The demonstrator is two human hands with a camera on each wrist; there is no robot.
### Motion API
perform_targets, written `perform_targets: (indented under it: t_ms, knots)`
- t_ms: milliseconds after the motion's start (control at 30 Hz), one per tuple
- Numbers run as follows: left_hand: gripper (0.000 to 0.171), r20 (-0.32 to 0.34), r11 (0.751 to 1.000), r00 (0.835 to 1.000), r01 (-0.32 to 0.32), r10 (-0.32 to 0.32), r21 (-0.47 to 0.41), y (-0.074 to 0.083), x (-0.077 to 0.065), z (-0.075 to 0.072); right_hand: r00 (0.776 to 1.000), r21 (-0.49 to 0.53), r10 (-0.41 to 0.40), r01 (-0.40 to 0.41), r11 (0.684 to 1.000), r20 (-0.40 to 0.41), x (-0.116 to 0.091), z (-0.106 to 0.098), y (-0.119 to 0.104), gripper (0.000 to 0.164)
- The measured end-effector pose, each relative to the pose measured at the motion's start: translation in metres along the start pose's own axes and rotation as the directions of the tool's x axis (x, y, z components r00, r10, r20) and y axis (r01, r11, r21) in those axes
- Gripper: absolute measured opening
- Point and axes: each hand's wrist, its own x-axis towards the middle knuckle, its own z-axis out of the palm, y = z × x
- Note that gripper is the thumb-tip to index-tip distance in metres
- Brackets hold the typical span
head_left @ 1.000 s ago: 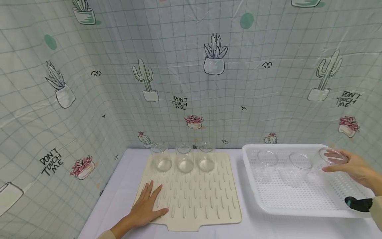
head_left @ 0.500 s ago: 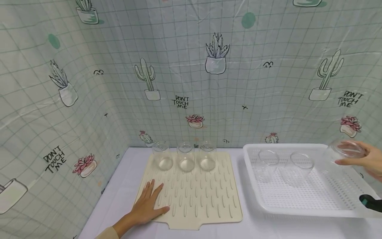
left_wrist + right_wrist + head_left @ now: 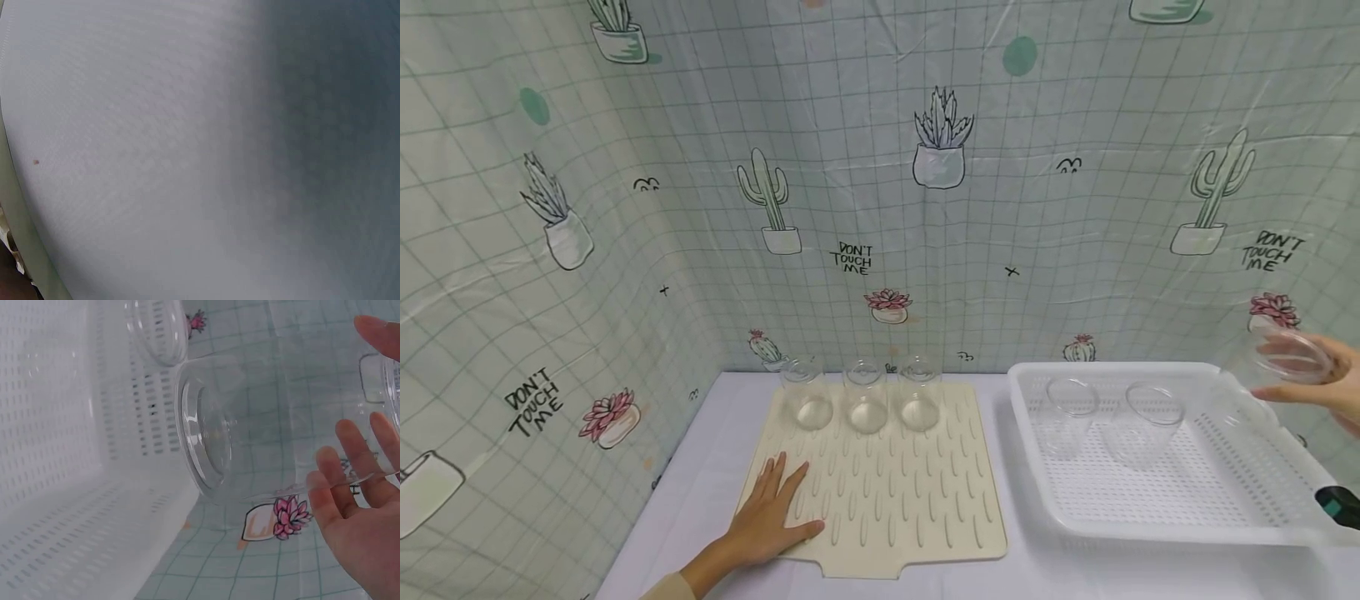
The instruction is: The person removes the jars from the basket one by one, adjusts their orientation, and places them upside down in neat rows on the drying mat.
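My right hand grips a clear glass cup near its rim, thumb on one side and fingers on the other. The cup is tilted and lifted over the far right corner of the white basket. Inside that basket stand two more clear cups, a left one and a middle one. My left hand lies with spread fingers on the beige ridged mat, at its left edge. Only a blurred pale surface fills most of the left wrist view.
Three clear cups stand in a row along the mat's back part: a left cup, a middle cup and a right cup. A patterned curtain hangs close behind the white table and along its left side.
My right hand has carried its cup up and to the right, away from the two cups in the basket. The left hand has stayed in place on the mat.
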Motion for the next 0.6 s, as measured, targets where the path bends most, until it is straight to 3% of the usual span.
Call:
perform_targets:
  t_ms: [167,600]
  knots:
    - [0.089,0.012,1.0,1.0,0.006,-0.006,-0.006,-0.001,0.0,0.0,0.998,0.047,-0.063,0.062,0.997,0.015,0.002,-0.001,-0.018,0.083]
    - [0.09,0.022,1.0,1.0,0.011,-0.011,0.005,-0.003,0.0,0.0,0.989,0.046,-0.083,0.078,0.996,0.119,-0.001,0.014,-0.074,0.079]
